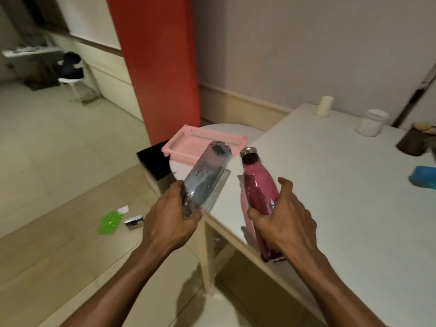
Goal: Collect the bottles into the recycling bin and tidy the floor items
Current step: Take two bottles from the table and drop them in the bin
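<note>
On the floor at the left lie a green plastic lid [110,222], a small white card [123,209] and a small silver box [134,222], close together on the tiles.

The left hand [169,220] comes in from below with the forearm stretched forward. Its fingers are wrapped around the neck end of a clear plastic bottle [205,177], which is held upside down and tilted, so that its base points up and away, toward the pink plastic basket [203,145]. The basket rests on a round white surface, just behind a black box [153,161] (what this box is, I cannot tell).

The right hand [283,220] reaches forward over the corner of the white table [342,197]. The thumb is on the left side of a dark pink metal bottle [258,197] and the fingers curl over its right side, so the hand is clasped on the bottle body. The bottle leans, its steel cap pointing up and away, its base near the table edge.

Farther right on the table stand a cream cylinder [325,105], a white jar [372,122], a dark container [412,142] and a blue object [423,177].
</note>
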{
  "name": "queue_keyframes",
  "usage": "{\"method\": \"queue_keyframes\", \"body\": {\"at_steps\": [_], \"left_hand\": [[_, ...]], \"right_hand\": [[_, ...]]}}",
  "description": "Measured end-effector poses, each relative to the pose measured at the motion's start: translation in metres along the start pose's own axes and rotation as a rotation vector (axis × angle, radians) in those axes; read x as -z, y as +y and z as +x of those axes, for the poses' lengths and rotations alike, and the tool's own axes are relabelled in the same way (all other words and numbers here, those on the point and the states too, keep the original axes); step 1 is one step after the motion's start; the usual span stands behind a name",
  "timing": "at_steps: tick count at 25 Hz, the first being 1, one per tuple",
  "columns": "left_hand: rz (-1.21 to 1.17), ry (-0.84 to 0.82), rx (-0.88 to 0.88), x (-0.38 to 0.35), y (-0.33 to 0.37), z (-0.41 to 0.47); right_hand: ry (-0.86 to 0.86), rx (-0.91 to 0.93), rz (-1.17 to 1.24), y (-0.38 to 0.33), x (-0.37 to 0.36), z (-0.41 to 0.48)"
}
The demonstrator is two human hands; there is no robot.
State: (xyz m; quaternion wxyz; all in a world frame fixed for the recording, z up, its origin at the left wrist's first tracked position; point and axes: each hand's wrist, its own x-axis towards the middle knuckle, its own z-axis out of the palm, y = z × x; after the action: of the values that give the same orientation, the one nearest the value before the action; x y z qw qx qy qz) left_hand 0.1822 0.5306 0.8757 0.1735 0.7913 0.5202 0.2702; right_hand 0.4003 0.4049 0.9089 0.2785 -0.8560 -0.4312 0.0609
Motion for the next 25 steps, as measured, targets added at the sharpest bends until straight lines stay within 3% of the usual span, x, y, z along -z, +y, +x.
{"method": "queue_keyframes", "body": {"at_steps": [8, 12, 19, 25], "left_hand": [[0.035, 0.069, 0.139, 0.095, -0.163, -0.046], [0.038, 0.063, 0.282, 0.125, -0.233, -0.061], [0.011, -0.010, 0.452, 0.124, -0.329, -0.059], [0.108, -0.060, 0.509, 0.111, -0.404, -0.005]], "right_hand": [[-0.072, 0.119, 0.148, -0.143, -0.111, -0.063], [-0.140, 0.202, 0.090, -0.187, -0.167, -0.078], [-0.375, 0.233, -0.019, -0.223, -0.262, -0.063], [-0.546, 0.222, -0.026, -0.268, -0.346, 0.013]]}}
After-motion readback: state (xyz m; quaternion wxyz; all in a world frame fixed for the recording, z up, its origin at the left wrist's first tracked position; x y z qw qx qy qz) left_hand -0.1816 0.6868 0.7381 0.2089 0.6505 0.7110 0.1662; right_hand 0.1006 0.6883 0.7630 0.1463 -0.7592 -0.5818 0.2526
